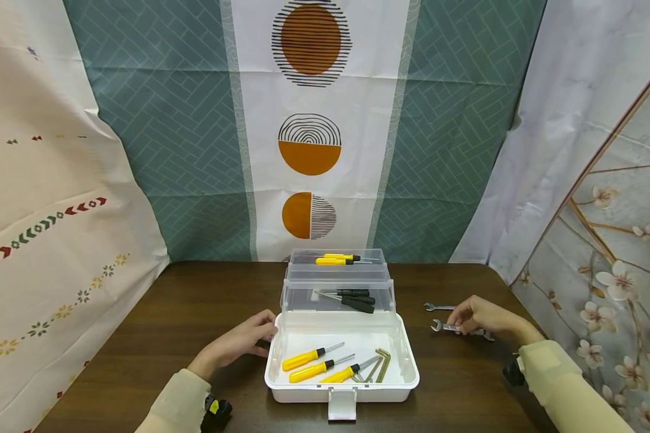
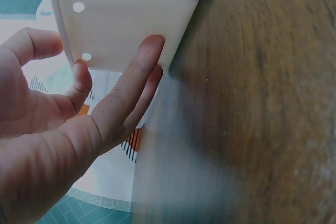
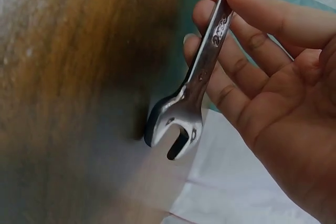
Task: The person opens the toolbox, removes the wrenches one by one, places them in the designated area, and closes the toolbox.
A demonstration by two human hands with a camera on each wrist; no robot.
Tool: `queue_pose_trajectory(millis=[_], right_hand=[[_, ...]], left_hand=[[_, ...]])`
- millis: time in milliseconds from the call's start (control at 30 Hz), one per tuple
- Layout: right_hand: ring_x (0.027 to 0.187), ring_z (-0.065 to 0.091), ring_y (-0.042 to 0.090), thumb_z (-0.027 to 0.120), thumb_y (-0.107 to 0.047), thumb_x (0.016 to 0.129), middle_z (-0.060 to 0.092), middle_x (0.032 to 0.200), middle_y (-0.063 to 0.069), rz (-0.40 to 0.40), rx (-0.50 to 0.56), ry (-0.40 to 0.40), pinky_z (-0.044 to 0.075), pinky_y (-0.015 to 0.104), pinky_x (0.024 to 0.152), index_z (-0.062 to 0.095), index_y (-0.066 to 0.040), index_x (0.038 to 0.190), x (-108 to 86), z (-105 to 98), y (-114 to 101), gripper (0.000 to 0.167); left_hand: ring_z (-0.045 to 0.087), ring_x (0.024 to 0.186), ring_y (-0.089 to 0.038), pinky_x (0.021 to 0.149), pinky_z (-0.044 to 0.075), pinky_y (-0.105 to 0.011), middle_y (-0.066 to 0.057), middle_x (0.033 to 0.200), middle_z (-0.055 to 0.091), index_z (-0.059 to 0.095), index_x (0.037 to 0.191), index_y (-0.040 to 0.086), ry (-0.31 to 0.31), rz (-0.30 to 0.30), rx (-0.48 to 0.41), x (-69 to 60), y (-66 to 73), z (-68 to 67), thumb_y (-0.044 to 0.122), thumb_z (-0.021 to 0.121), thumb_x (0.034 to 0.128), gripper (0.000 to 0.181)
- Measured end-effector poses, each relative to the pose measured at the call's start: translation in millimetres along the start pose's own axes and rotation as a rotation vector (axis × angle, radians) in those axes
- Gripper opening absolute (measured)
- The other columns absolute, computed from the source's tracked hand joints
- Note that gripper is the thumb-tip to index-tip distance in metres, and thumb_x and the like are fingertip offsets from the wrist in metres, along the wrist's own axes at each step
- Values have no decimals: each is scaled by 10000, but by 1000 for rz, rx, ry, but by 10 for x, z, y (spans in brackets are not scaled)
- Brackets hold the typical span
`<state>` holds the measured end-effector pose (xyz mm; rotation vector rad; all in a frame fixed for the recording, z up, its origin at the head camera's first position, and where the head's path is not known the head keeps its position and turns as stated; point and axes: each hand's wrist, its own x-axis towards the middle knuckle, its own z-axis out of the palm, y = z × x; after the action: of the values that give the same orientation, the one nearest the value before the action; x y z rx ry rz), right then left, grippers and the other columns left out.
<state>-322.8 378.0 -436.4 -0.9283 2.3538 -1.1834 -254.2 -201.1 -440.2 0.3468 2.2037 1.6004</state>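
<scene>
On the right of the table, my right hand [image 1: 479, 316] pinches a silver open-ended wrench [image 1: 448, 327] between thumb and fingers; the right wrist view shows the wrench [image 3: 195, 90] close up, its open jaw end pointing down. Another wrench [image 1: 436, 307] lies just behind it, partly hidden by the hand. My left hand [image 1: 244, 341] touches the left side of the white toolbox [image 1: 339, 394], fingers fairly straight against its wall [image 2: 123, 19] in the left wrist view. Inside the box lie several yellow screwdrivers [image 1: 302, 359] and brass-coloured hex keys [image 1: 383, 365].
The box's clear trays stand raised behind it, with black screwdrivers [image 1: 357, 304] in the lower one and yellow screwdrivers [image 1: 334, 261] in the upper one. The latch [image 1: 342, 405] hangs down in front. Patterned cloths [image 1: 195, 150] surround the brown table [image 1: 211, 294].
</scene>
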Motion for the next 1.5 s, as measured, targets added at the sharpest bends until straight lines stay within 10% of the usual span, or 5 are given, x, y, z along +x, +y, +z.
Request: queue_pose_trajectory(millis=[1500], right_hand=[[686, 521, 79, 688, 185, 722, 631, 741, 6, 148, -335, 232, 444, 226, 577, 762, -33, 843, 21, 199, -69, 260]], left_hand=[[625, 1140, -317, 916, 596, -523, -171, 1234, 581, 486, 1135, 26, 2, 7, 7, -13, 24, 20, 209, 532, 1034, 214]])
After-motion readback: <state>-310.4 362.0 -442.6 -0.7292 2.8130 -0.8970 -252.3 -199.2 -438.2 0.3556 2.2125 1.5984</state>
